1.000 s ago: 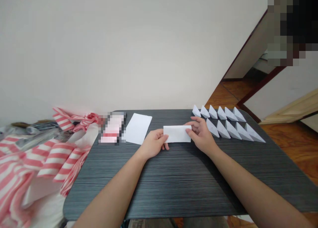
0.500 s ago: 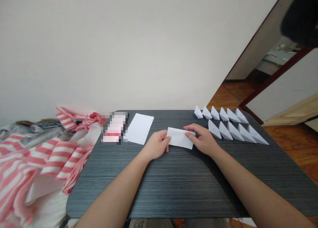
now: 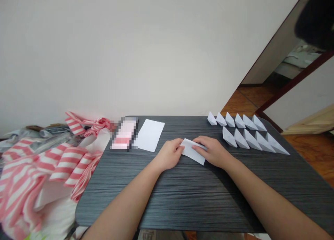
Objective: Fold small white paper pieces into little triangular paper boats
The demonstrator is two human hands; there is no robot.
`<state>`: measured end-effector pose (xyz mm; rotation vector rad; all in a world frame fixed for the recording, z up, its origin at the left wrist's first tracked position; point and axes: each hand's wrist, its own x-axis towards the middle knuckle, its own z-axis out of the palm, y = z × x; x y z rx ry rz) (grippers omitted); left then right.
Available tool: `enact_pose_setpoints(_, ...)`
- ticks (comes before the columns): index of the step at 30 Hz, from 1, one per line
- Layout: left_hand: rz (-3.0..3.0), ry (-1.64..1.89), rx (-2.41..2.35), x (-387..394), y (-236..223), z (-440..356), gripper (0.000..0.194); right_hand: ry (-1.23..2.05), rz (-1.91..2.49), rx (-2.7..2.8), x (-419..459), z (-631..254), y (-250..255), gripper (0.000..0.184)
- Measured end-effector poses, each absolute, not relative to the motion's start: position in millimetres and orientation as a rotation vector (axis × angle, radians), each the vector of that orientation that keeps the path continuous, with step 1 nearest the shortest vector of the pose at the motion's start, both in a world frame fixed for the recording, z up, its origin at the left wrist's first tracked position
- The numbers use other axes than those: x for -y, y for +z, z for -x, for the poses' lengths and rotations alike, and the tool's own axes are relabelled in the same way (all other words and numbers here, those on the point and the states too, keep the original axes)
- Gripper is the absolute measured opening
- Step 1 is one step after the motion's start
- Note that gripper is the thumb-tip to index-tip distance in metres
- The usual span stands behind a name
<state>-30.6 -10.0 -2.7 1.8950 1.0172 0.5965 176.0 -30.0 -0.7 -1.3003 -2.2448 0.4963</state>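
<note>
Between my hands, over the middle of the dark table, is a small folded sheet of white paper (image 3: pixel 193 153), tilted down towards the right. My left hand (image 3: pixel 171 153) pinches its left end between thumb and fingers. At the right end my right hand (image 3: pixel 212 150) grips the upper edge, thumb on the near face and fingers behind. The fingertips behind the paper are hidden. To the left lies a flat white sheet of paper (image 3: pixel 151 135), apart from my left hand. Folded white paper boats (image 3: pixel 244 139) stand in two rows on the right, beyond my right hand.
The dark wood-grain table (image 3: pixel 167 205) backs onto a pale wall (image 3: pixel 156 52). A blurred-out, phone-like flat object (image 3: pixel 124 133) lies at its left edge. Red-and-white striped cloth (image 3: pixel 66 161) is heaped left of the table. Wooden floor (image 3: pixel 310 153) shows at the right.
The folded paper has turned, its right end now lower and nearer me. Both hands moved with it, still gripping. The whole view has shifted slightly.
</note>
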Motion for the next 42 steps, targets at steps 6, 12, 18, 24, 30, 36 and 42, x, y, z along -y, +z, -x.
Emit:
enact_pose_setpoints(6, -2.089, 0.557, -0.949, 10.2, -1.8, 31.3, 0.022, 0.547, 1.248, 2.269, 30.5, -175.2, 0.6, 0.019)
enact_pose_setpoints(12, -2.172, 0.552, -0.916, 10.7, -4.3, 31.4, 0.023, 0.534, 1.292, 2.257, 30.0, -174.3, -2.6, 0.020)
enact_pose_setpoints(18, -2.209, 0.539, -0.926, 10.7, -4.6, 31.6, 0.026, 0.554, 1.241, 2.218, 30.6, -172.1, -1.4, 0.019)
enact_pose_setpoints(24, -2.191, 0.542, -0.891, 11.6, -2.5, 31.2, 0.026, 0.505, 1.266, 2.264, 31.1, -171.6, -2.1, 0.022)
enact_pose_setpoints(30, -2.199, 0.531, -0.910, 11.6, -2.8, 30.5, 0.027, 0.477, 1.252, 2.274, 29.2, -170.7, -2.2, 0.022)
enact_pose_setpoints(36, -2.244, 0.529, -0.895, 12.5, -1.9, 29.8, 0.027, 0.422, 1.250, 2.323, 31.3, -167.9, 1.0, 0.026)
enact_pose_setpoints(42, -2.018, 0.580, -0.916, 11.4, 0.0, 30.8, 0.023, 0.534, 1.311, 2.189, 28.3, -171.5, -2.3, 0.025)
